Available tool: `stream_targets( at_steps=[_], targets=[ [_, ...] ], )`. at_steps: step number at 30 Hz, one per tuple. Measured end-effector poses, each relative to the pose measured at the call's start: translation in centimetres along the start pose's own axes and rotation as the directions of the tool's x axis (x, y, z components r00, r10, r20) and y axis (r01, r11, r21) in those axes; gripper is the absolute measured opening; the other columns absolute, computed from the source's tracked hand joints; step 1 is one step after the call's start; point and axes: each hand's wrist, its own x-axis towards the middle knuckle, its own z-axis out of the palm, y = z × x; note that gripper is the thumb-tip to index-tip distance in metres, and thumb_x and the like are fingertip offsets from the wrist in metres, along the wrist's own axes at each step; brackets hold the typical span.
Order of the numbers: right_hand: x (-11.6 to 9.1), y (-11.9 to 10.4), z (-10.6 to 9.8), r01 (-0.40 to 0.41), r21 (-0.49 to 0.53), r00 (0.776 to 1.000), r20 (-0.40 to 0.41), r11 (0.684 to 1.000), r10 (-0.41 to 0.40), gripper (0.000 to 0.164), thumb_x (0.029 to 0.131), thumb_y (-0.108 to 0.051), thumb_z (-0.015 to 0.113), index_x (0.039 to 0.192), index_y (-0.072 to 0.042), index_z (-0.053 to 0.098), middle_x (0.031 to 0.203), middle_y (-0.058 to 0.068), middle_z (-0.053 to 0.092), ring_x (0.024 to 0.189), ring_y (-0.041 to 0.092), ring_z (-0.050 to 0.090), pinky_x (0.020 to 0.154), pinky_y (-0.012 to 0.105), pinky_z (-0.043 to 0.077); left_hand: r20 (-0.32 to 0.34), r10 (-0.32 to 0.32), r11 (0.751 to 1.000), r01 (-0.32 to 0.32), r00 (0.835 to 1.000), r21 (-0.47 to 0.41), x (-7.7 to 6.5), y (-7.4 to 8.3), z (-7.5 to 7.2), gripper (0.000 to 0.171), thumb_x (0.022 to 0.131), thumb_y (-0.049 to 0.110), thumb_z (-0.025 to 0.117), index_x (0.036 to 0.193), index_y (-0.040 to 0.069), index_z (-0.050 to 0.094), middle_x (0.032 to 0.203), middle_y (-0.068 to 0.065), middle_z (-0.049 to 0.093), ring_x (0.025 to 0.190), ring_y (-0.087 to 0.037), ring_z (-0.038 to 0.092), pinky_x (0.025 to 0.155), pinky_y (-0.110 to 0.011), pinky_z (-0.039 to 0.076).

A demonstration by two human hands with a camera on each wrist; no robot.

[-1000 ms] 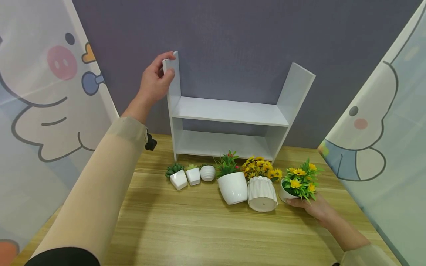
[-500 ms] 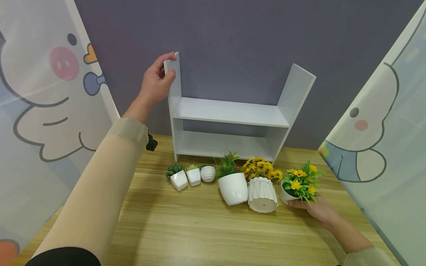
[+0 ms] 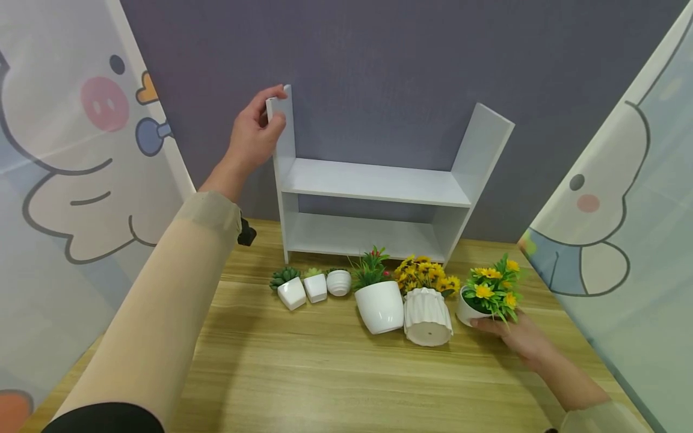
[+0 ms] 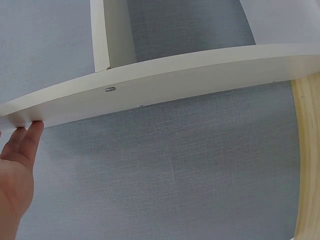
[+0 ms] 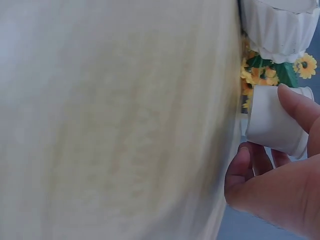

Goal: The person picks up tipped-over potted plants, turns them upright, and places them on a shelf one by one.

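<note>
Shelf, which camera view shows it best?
The head view: nearly the whole shelf is in frame, with both levels. The left wrist view shows only a side panel and part of a board; the right wrist view doesn't clearly show it.

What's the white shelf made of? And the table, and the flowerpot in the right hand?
Shelf: probably coated board; smooth, flat white, metal-looking fastener in its side.
Table: wood or wood-print; faint sheen, brown grain streaks.
Flowerpot: plastic or ceramic, can't tell which; smooth, plain white walls.
</note>
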Motion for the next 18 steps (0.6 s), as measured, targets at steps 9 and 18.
stream_targets(
  at_steps=[9, 18],
  targets=[
    [0.2, -2.0, -0.5, 0.067, -0.044, 0.996, -0.048, 0.997, -0.070, 0.079, 0.104, -0.036, 0.075, 0.167, -0.008, 0.036, 0.158, 0.004, 0.056, 0.128, -0.007, 0.054, 0.103, 0.023, 0.049, 0.003, -0.009, 1.000, 0.009, 1.000, 0.006, -0.1, 0.2, 0.0, 0.049, 0.109, 0.031, 0.049, 0.157, 0.029, 0.056, 0.169, 0.004, 0.049, 0.115, -0.018, 0.057, 0.089, -0.031, 0.044],
    [0.0, -4.6, -0.5, -0.007, -0.011, 0.997, -0.078, 1.000, 0.007, 0.087, 0.105, -0.049, 0.073, 0.170, -0.011, 0.028, 0.156, 0.011, 0.057, 0.132, 0.010, 0.060, 0.104, 0.030, 0.053, -0.001, 0.007, 1.000, -0.007, 1.000, 0.002, 0.1, 0.0, 0.2, 0.048, 0.108, 0.030, 0.050, 0.156, 0.028, 0.057, 0.169, 0.007, 0.050, 0.110, -0.017, 0.058, 0.085, -0.032, 0.043]
  ],
)
